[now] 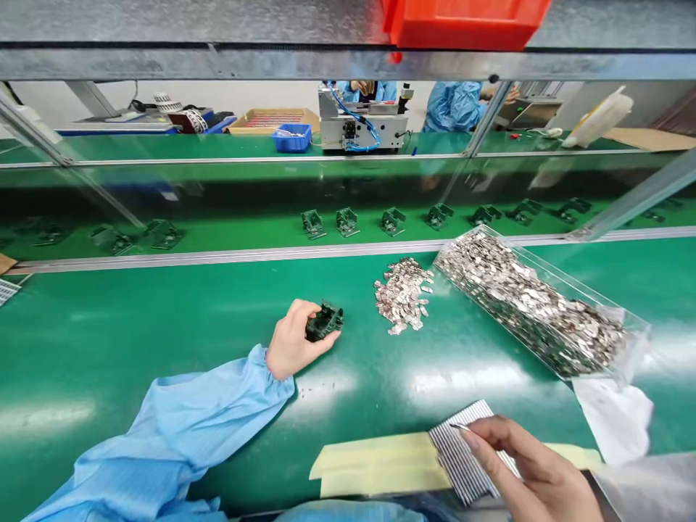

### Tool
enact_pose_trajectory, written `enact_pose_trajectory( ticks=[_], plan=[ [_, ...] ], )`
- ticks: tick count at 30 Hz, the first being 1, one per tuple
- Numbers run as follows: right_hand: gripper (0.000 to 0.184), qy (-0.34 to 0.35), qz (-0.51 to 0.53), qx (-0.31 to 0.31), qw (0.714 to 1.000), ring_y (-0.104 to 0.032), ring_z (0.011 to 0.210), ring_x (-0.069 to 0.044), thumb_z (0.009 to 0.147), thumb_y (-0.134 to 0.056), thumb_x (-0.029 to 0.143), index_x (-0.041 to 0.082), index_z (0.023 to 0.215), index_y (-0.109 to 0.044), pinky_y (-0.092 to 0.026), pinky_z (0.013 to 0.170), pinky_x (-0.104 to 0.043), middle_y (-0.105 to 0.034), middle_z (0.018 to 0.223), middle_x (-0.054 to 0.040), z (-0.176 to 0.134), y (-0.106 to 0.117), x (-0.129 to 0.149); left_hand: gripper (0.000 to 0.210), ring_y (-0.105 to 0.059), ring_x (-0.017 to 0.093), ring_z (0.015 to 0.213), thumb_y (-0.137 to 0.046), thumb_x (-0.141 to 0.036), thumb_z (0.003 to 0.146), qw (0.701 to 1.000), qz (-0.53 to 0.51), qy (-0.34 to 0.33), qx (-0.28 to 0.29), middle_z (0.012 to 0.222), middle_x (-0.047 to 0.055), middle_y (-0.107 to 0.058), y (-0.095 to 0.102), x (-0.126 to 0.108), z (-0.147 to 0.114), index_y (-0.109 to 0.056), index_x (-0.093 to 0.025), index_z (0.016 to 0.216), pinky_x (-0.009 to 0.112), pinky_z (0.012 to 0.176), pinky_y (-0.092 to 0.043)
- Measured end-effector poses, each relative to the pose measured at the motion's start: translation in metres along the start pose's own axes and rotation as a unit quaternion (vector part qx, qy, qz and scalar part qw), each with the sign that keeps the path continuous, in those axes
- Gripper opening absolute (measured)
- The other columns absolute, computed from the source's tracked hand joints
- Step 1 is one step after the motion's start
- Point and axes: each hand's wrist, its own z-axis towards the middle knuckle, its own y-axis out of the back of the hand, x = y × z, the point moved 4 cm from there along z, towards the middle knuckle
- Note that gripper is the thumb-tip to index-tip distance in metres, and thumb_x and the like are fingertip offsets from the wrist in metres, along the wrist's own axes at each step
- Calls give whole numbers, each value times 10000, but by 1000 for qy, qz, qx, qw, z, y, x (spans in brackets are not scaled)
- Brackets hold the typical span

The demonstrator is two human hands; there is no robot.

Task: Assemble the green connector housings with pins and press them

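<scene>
One dark part (326, 322), toward seven o'clock from the view's centre, is looking unfinished; the left hand (293, 341), half curled, is gripping it. From this part, the right hand (538, 471) at four o'clock is pinching a thin piece (458, 426); toward two, many metal pieces (404, 296) are remaining.

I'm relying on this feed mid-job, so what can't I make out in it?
In the head view:
Green part: partly hidden by the left hand holding it.
Thin piece: too small to identify; one end covered by the right hand.
Striped pad: partly hidden behind the right hand.
Red bin: top cut off by the upper edge, contents unseen.
</scene>
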Motion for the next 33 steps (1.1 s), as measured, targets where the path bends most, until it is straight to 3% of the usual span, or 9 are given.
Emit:
enact_pose_trajectory(
  ticks=[4, 7, 10, 14, 19, 21, 24, 27, 33],
  plan=[
    [263, -68, 71, -1, 995, -665, 633, -167, 837, -644, 471, 228, 764, -715, -539, 562, -179, -714, 729, -14, -22, -3, -8, 721, -607, 172, 750, -806, -489, 650, 997, -52, -4, 58, 1003, 69, -562, 7, -23, -21, -426, -227, 1203, 257, 528, -522],
    [244, -74, 110, 0, 991, -656, 587, -177, 814, -676, 461, 223, 786, -723, -539, 528, -208, -711, 696, -24, -36, -1, -17, 961, -513, 342, 1230, -814, -511, 634, 986, -85, -28, 138, 1375, 195, -433, 6, -24, -23, -290, -252, 1397, 440, 849, -563],
    [243, -86, 144, -6, 986, -654, 601, -192, 818, -680, 450, 212, 815, -725, -541, 527, -238, -711, 707, -37, -44, -3, -19, 1160, -308, 392, 1410, -799, -531, 647, 958, -98, -32, 268, 1531, 217, -271, -12, -17, -13, -74, -248, 1508, 570, 1085, -383],
    [240, -93, 202, -11, 975, -634, 643, -182, 836, -672, 438, 201, 838, -710, -531, 567, -250, -699, 735, -35, -50, -15, -19, 995, -513, 339, 1251, -804, -467, 666, 931, -128, -24, 342, 1351, 155, -517, -36, -20, 0, -255, -259, 1470, 523, 1046, -432],
    [254, -122, 269, -10, 955, -578, 590, -158, 856, -665, 432, 183, 806, -679, -486, 539, -256, -635, 669, -18, -57, -29, -28, 606, -613, 255, 1021, -800, -349, 679, 943, -246, 6, 224, 1154, 112, -530, -35, -68, -5, -524, -247, 1209, 375, 794, -565],
    [243, -93, 260, -48, 960, -591, 654, -168, 839, -689, 414, 182, 771, -679, -500, 581, -271, -646, 772, -42, -57, -27, -26, 532, -635, 212, 940, -789, -310, 697, 923, -326, 51, 197, 1183, 101, -522, -34, -94, -15, -538, -261, 1163, 317, 715, -567],
    [222, -47, 212, -117, 969, -626, 849, -212, 821, -706, 384, 184, 727, -684, -522, 695, -300, -645, 1014, -93, -56, -20, -17, 443, -647, 144, 791, -751, -271, 745, 854, -441, 120, 247, 1150, 68, -587, -42, -131, -28, -547, -271, 1139, 251, 647, -553],
    [206, -33, 178, -139, 974, -617, 998, -246, 860, -652, 358, 196, 735, -673, -514, 817, -344, -633, 1102, -104, -56, -21, -9, 396, -617, 111, 665, -740, -269, 758, 800, -490, 155, 309, 928, 22, -648, -49, -155, -36, -559, -245, 1109, 210, 593, -524],
    [120, -18, 140, -149, 979, -568, 1127, -257, 866, -615, 269, 215, 770, -662, -438, 970, -395, -605, 1177, -92, -57, -34, -9, 404, -558, 103, 612, -724, -280, 777, 779, -495, 153, 354, 741, -16, -601, -53, -158, -40, -553, -232, 1140, 186, 550, -468]
  ],
)
